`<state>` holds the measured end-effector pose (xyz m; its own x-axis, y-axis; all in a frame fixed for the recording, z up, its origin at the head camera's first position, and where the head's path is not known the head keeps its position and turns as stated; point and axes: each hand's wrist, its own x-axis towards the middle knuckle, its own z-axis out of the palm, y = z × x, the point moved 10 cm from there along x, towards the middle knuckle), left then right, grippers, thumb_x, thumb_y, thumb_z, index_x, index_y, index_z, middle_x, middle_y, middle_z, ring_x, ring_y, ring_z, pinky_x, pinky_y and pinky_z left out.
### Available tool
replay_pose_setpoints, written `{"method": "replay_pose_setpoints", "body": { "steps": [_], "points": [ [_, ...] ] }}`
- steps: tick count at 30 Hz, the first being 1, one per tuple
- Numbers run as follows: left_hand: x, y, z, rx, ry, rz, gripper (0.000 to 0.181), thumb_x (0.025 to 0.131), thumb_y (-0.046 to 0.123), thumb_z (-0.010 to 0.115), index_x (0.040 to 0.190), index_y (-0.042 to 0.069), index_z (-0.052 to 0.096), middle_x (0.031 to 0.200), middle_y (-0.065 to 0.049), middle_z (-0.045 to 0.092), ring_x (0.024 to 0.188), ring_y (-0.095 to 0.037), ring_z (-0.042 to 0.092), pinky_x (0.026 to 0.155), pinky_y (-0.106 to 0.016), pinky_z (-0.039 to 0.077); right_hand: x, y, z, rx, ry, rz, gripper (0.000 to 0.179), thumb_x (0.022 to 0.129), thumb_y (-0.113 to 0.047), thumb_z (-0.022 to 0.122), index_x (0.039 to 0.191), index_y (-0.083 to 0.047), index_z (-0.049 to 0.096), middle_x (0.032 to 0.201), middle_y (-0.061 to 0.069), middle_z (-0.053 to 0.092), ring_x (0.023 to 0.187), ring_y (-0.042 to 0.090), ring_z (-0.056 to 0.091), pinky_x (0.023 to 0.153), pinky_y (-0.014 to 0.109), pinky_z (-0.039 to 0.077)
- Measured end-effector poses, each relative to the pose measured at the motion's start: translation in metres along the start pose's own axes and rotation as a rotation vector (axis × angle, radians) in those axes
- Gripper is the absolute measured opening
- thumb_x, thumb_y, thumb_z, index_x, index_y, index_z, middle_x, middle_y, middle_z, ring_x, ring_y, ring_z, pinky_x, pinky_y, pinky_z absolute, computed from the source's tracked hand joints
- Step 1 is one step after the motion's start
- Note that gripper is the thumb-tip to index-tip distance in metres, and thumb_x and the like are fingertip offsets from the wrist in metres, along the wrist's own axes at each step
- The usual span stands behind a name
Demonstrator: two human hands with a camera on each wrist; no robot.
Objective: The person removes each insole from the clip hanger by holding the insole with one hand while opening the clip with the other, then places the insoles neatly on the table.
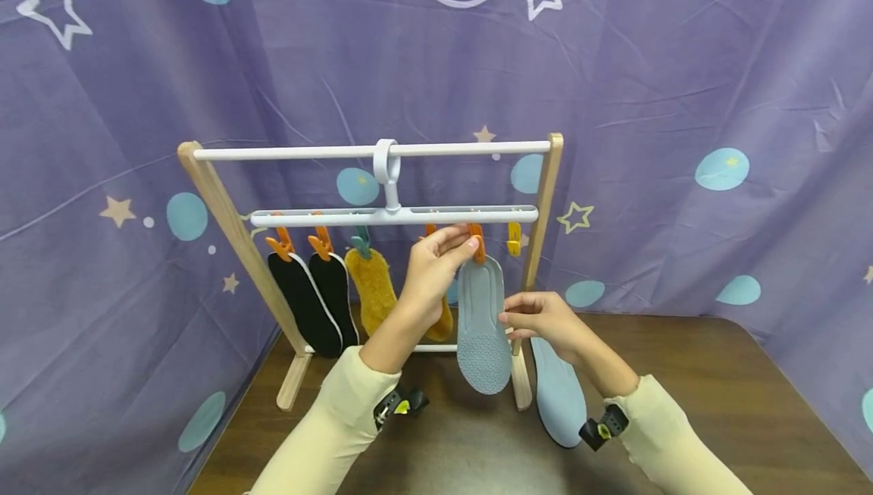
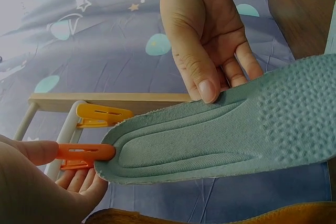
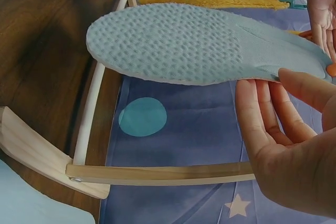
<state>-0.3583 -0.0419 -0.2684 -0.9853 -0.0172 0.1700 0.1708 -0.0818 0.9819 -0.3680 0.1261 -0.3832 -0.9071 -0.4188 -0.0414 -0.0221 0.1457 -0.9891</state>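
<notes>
A light blue insole hangs heel up from an orange clothespin on the white hanger bar. My left hand pinches that clothespin between thumb and fingers, as the left wrist view shows, with the insole's heel end at its jaws. With my right hand I pinch the insole's edge at about mid-length, thumb on the face and fingers behind. In the right wrist view the bumpy forefoot of the insole points away from the hand.
Two black insoles and two mustard fuzzy insoles hang to the left, one partly behind my left hand. A yellow clothespin hangs at the bar's right end. Another light blue insole lies on the wooden table beside the rack's wooden leg.
</notes>
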Motion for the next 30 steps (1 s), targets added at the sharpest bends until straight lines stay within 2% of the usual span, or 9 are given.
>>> {"method": "replay_pose_setpoints", "body": {
  "steps": [4, 11, 16, 24, 30],
  "points": [
    [0.0, -0.0006, 0.0009, -0.003, -0.002, 0.003, 0.037, 0.097, 0.01, 0.069, 0.132, -0.001, 0.065, 0.132, -0.019, 0.068, 0.121, -0.026, 0.064, 0.102, -0.035, 0.052, -0.0013, 0.0033, 0.0006, 0.003, 0.001, 0.004, 0.033, 0.097, -0.014, 0.07, 0.118, 0.01, 0.063, 0.094, -0.002, 0.068, 0.085, 0.014, 0.071, 0.083, 0.034, 0.063],
    [0.0003, -0.0005, 0.0006, -0.005, 0.0, 0.011, 0.039, 0.097, 0.01, 0.068, 0.133, -0.003, 0.063, 0.131, -0.019, 0.068, 0.119, -0.024, 0.065, 0.101, -0.033, 0.052, -0.0023, 0.0047, 0.001, -0.007, 0.012, 0.008, 0.035, 0.098, -0.016, 0.069, 0.12, 0.011, 0.062, 0.096, -0.001, 0.068, 0.088, 0.013, 0.07, 0.091, 0.044, 0.061],
    [-0.0001, 0.0008, 0.0, -0.011, 0.016, 0.01, 0.038, 0.096, 0.008, 0.068, 0.133, -0.002, 0.064, 0.129, -0.02, 0.068, 0.116, -0.022, 0.065, 0.095, -0.028, 0.051, -0.002, 0.0042, 0.002, -0.007, 0.016, 0.013, 0.034, 0.098, -0.016, 0.069, 0.119, 0.01, 0.063, 0.096, -0.001, 0.068, 0.088, 0.014, 0.071, 0.088, 0.04, 0.063],
    [0.0015, -0.0006, -0.0008, -0.016, 0.033, 0.006, 0.037, 0.096, 0.008, 0.068, 0.132, -0.001, 0.065, 0.128, -0.02, 0.069, 0.113, -0.02, 0.066, 0.095, -0.028, 0.052, -0.0019, 0.0055, 0.0035, 0.01, 0.013, 0.03, 0.032, 0.098, -0.016, 0.068, 0.118, 0.009, 0.063, 0.095, -0.001, 0.069, 0.088, 0.013, 0.071, 0.088, 0.04, 0.062],
    [0.0028, -0.0025, 0.0004, -0.032, 0.031, 0.01, 0.038, 0.097, 0.007, 0.067, 0.133, -0.003, 0.063, 0.13, -0.022, 0.068, 0.116, -0.022, 0.065, 0.104, -0.035, 0.052, -0.002, 0.0055, 0.0041, 0.007, 0.012, 0.027, 0.032, 0.099, -0.016, 0.068, 0.118, 0.009, 0.063, 0.095, -0.002, 0.068, 0.087, 0.012, 0.07, 0.084, 0.034, 0.063]
  ]
}}
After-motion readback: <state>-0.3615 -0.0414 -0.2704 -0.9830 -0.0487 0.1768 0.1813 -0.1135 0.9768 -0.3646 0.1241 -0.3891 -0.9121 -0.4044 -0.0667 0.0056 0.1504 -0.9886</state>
